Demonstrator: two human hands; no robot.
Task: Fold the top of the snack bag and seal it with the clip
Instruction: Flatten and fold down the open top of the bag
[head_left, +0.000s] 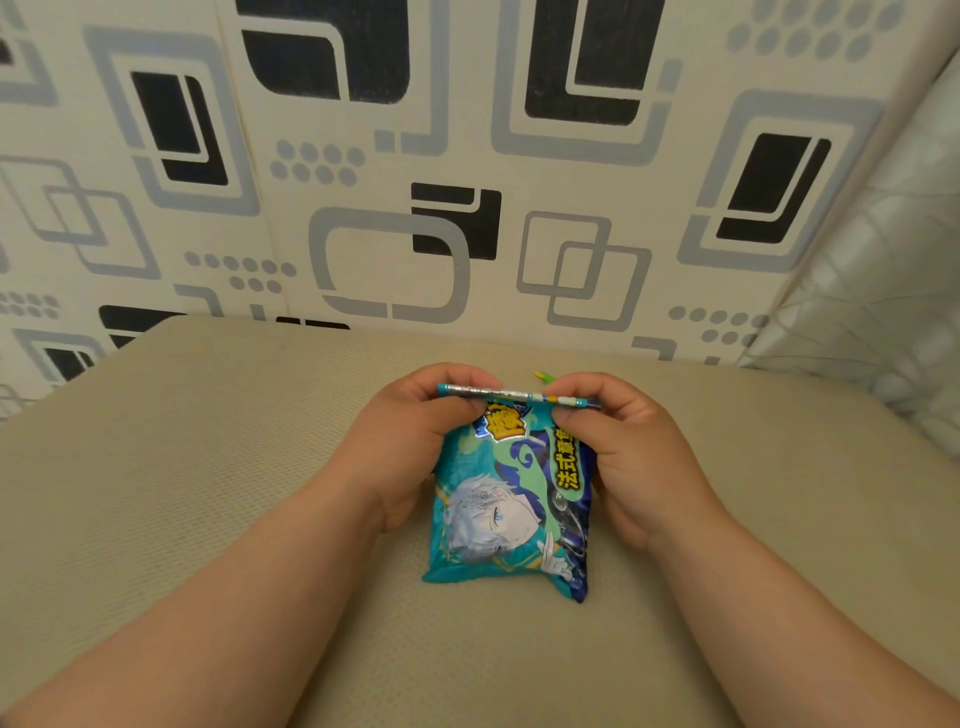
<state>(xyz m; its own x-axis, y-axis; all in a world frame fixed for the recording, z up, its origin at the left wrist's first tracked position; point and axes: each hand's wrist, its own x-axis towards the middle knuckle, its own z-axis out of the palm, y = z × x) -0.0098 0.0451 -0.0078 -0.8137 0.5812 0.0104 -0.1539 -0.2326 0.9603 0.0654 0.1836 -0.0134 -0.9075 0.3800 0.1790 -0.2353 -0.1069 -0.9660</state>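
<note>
Beige woven fabric covers the cushion (182, 493) on which everything rests, its fine grid texture plain to see between the two bare forearms that reach in from the bottom corners. Between the hands stands the snack bag (511, 504), a glossy teal and blue packet printed with a pale-haired cartoon figure, a green swirl, yellow Chinese characters down its right side and a large yellow character near the top. Its bottom seam sits on the cushion near the middle of the view, and the body looks puffed, with creases of reflected light across the foil. The left hand (415, 447) wraps the bag's upper left side, thumb in front and fingers curled behind, pinching the top edge. The right hand (634, 457) does the same on the upper right, thumb pressed on the front just below the rim. Between the two grips the top of the bag is turned over into a narrow flat strip, teal with silver and small coloured marks, running nearly level from one hand to the other. Just behind the right hand's fingers a small yellow and green tip of the clip (544, 376) shows on the cushion; most of it is hidden. Beyond the cushion rises a cream wall (467, 156) patterned with grey and black rounded squares and dots.
</note>
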